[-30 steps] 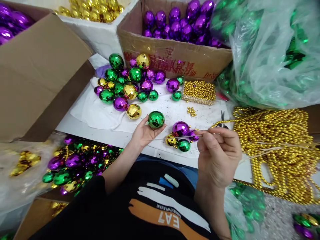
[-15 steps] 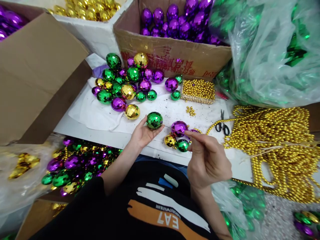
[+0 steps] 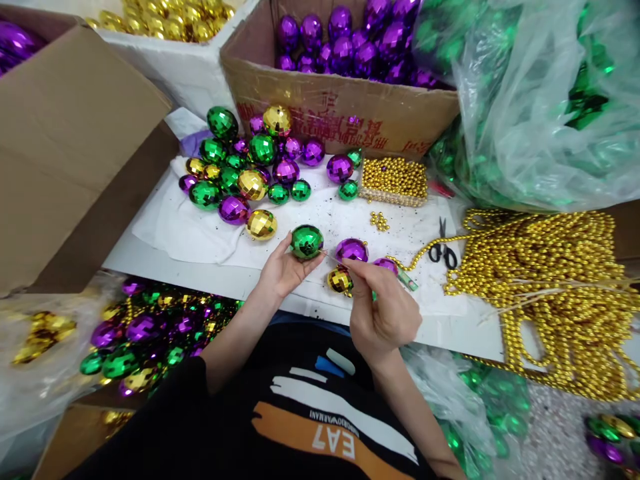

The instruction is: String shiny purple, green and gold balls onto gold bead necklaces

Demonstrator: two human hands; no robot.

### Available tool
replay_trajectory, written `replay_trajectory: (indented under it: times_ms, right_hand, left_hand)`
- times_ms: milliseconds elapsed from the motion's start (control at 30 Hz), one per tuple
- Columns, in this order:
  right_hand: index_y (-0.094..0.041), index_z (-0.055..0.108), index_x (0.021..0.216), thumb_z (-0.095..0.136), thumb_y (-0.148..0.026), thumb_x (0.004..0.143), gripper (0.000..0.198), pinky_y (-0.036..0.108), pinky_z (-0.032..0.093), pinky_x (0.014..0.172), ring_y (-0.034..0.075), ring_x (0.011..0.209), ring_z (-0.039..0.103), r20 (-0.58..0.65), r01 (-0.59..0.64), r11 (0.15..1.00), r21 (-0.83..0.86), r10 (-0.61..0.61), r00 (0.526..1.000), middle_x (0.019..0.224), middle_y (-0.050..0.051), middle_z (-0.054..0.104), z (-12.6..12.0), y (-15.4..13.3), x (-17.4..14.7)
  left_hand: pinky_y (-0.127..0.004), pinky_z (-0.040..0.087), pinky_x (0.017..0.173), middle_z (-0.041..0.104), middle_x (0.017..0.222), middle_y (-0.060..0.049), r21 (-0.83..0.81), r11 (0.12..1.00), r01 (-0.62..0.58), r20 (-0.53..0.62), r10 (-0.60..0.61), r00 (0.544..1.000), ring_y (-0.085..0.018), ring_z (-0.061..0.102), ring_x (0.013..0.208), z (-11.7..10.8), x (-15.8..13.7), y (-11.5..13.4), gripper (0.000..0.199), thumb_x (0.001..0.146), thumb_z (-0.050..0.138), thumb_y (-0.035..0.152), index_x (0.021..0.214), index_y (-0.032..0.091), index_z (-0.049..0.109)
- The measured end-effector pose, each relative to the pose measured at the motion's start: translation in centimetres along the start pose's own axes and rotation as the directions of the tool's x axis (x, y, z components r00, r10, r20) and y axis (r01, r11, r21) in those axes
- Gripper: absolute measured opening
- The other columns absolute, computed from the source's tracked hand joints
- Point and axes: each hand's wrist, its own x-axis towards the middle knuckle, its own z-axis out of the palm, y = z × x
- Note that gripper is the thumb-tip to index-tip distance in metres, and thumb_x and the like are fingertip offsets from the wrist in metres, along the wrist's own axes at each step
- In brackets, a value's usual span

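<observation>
My left hand [image 3: 289,270] holds a shiny green faceted ball [image 3: 307,242], its fingers around the ball's lower side. Close to its right, my right hand [image 3: 385,307] is closed in a pinch on a thin strand that runs to the ball; whether it is thread or wire I cannot tell. Under and beside the right fingertips lie a purple ball [image 3: 352,250], a gold ball [image 3: 339,280] and another purple ball [image 3: 386,265], partly hidden by the hand. A string of gold beads [image 3: 425,257] reaches them from the right.
Purple, green and gold balls [image 3: 253,185] cluster on the white cloth. Behind stands a carton [image 3: 340,113] of purple balls. A clear box [image 3: 394,181] holds gold beads. Scissors [image 3: 443,250] lie beside piled gold bead strands [image 3: 550,287]. A cardboard box [image 3: 75,147] stands left.
My right hand has moved left, closer to the green ball, shortening the visible strand. It now covers more of the small balls. My left hand keeps its hold on the green ball.
</observation>
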Motion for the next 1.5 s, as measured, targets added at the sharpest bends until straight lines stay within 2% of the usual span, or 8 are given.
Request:
replay_trajectory:
  times_ms: [233,867,967,1133,1200,1333,1433,1500]
  right_hand:
    - [-0.01,0.065,0.11,0.06,0.006,0.083,0.032,0.029,0.057,0.071,0.02,0.082,0.073,0.032,0.159,0.987,-0.033,-0.158,0.987,0.092,0.013,0.077,1.5,0.1,-0.9]
    - [-0.015,0.065,0.111,0.05,-0.003,0.092,0.027,0.027,0.056,0.075,0.018,0.083,0.073,0.092,0.148,0.983,-0.11,-0.138,0.986,0.09,0.01,0.076,4.7,2.6,-2.5]
    - [-0.014,0.068,0.101,0.049,-0.005,0.093,0.022,0.028,0.055,0.075,0.018,0.084,0.07,0.109,0.075,0.992,-0.106,-0.063,0.992,0.089,0.01,0.074,5.3,3.2,-2.8]
    - [-0.017,0.069,0.09,0.055,-0.015,0.095,0.014,0.027,0.05,0.066,0.015,0.078,0.062,0.085,-0.292,0.954,0.066,0.286,0.955,0.085,0.005,0.064,4.1,3.4,-2.5]
    - [-0.018,0.068,0.089,0.059,-0.017,0.093,0.011,0.027,0.048,0.066,0.014,0.076,0.06,0.08,-0.377,0.914,0.15,0.369,0.926,0.081,0.002,0.062,3.2,3.3,-2.2]
    - [-0.018,0.067,0.084,0.061,-0.018,0.092,0.01,0.026,0.047,0.065,0.013,0.072,0.058,0.158,-0.463,0.857,0.228,0.436,0.886,0.076,0.0,0.06,2.6,3.8,-0.9]
    - [-0.019,0.068,0.092,0.059,-0.021,0.093,0.01,0.028,0.049,0.068,0.015,0.078,0.061,0.25,-0.435,0.878,0.2,0.383,0.889,0.086,0.002,0.065,3.0,4.7,1.3]
    - [-0.02,0.068,0.105,0.057,-0.024,0.095,0.015,0.03,0.052,0.076,0.018,0.093,0.063,0.261,-0.352,0.92,0.171,0.303,0.917,0.1,0.005,0.069,3.3,5.1,3.4]
  left_hand:
    - [-0.037,0.061,0.086,0.072,0.108,-0.019,0.014,1.0,-0.016,0.04,0.015,0.999,-0.028,0.072,0.103,-0.6,0.6,-0.2,0.054,0.101,0.042,0.046,0.134,0.004,0.052]
    - [-0.032,0.058,0.086,0.074,0.094,-0.013,0.02,1.0,0.022,0.064,-0.024,0.998,-0.019,0.072,0.08,0.4,-0.5,-0.9,0.048,0.102,0.039,0.041,0.128,0.006,0.058]
    - [-0.033,0.058,0.086,0.074,0.088,-0.012,0.037,0.999,0.01,0.099,-0.014,0.995,-0.018,0.071,0.077,0.5,-0.6,-1.2,0.042,0.103,0.038,0.038,0.115,0.007,0.063]
    - [-0.04,0.057,0.09,0.075,0.099,-0.012,0.124,0.979,-0.16,0.137,0.143,0.98,-0.023,0.072,0.092,1.6,-0.4,-1.0,0.039,0.101,0.044,0.043,0.107,0.012,0.067]
    - [-0.036,0.056,0.093,0.075,0.1,-0.009,0.185,0.923,-0.339,0.112,0.323,0.94,-0.022,0.071,0.1,2.6,-0.3,-0.6,0.029,0.098,0.052,0.038,0.101,0.015,0.07]
    - [-0.032,0.053,0.099,0.076,0.104,-0.007,0.274,0.717,-0.64,0.239,0.594,0.768,-0.023,0.066,0.116,5.3,-0.6,1.1,0.018,0.093,0.062,0.028,0.084,0.016,0.073]
    - [-0.035,0.05,0.104,0.075,0.108,-0.007,0.251,0.592,-0.765,0.325,0.693,0.643,-0.023,0.065,0.12,7.5,-1.4,2.9,0.021,0.093,0.064,0.031,0.081,0.017,0.073]
    - [-0.036,0.047,0.108,0.074,0.112,-0.006,0.223,0.472,-0.853,0.389,0.759,0.522,-0.021,0.065,0.119,8.9,-2.2,4.0,0.022,0.095,0.062,0.033,0.083,0.017,0.073]
